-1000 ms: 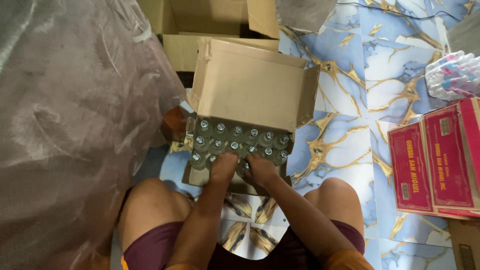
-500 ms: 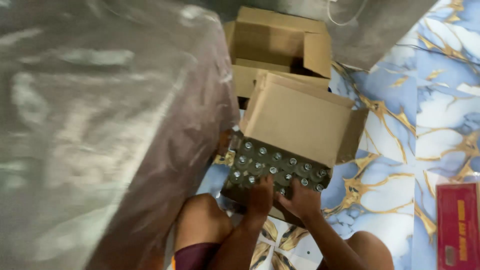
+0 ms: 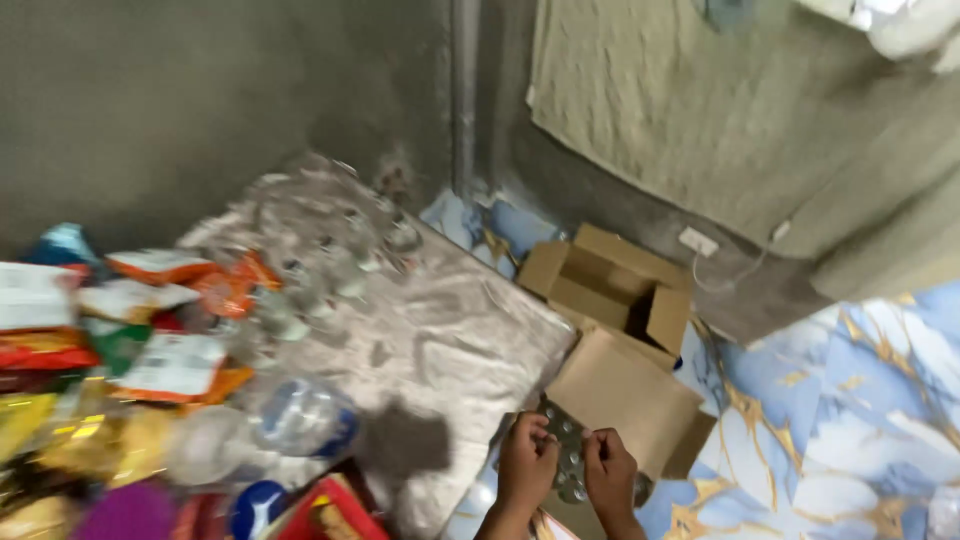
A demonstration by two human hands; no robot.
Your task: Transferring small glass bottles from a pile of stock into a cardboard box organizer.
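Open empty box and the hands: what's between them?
In the head view, a raised cardboard flap lies between the empty box and both hands, left and right, which rest on the bottle tops.

Single head view, tilted forward across the floor toward a wall corner. Hands (image 3: 568, 470) sit small at the bottom edge, centre-right. Boxes (image 3: 618, 340) mid-frame.

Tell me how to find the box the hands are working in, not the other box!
Start at the grey wall and come down to the blue and gold marbled floor, where two brown cardboard boxes sit. The empty open box is nearer the wall. The one you want is the nearer box: both hands, left and right, rest on rows of small round caps inside.
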